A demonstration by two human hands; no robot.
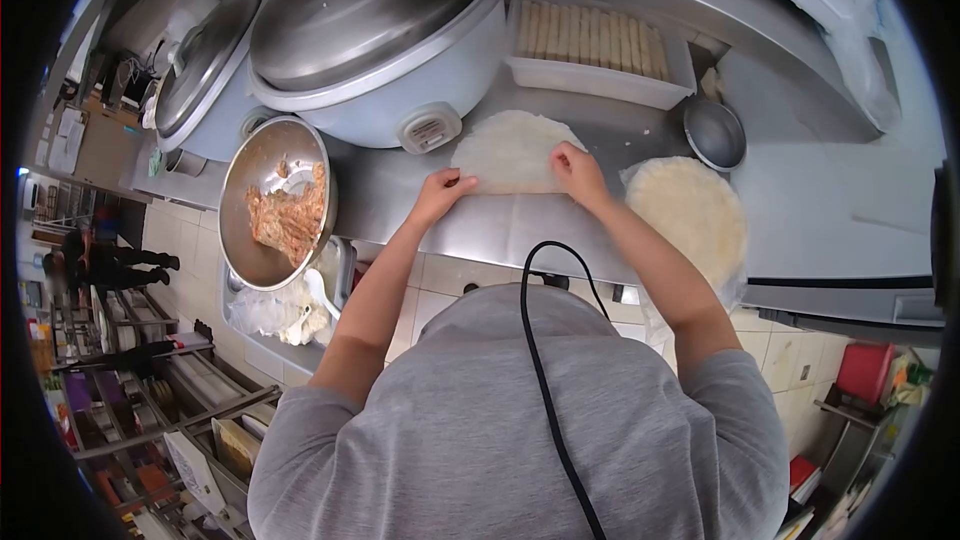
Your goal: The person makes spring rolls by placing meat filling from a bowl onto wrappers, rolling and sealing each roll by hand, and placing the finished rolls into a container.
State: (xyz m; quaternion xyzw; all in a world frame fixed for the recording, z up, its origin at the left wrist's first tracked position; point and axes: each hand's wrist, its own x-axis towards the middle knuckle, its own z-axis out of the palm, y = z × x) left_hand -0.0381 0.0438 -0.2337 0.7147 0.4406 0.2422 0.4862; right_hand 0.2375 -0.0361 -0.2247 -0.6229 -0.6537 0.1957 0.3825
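Grey shirt (430, 430) faces steel counter (560, 225) bearing pale wrapper (510, 152), tiled floor (175, 240) below.

And here's the steel counter (820, 210), with a pale round sheet (515, 135) lying flat near its front edge! Make that sheet our clock's centre, twelve at the back. One o'clock: a white container (610, 85) lined with pale rolls (590, 40). Round to three, a small grey bowl (715, 135); at four, a pale disc (685, 210) with clear plastic (735, 290) spilling over the edge. Swing to ten: a big lidded cooker (375, 65), and beyond it, nearer nine, a second cooker (215, 80)! White specks (645, 131) dot the steel towards three.
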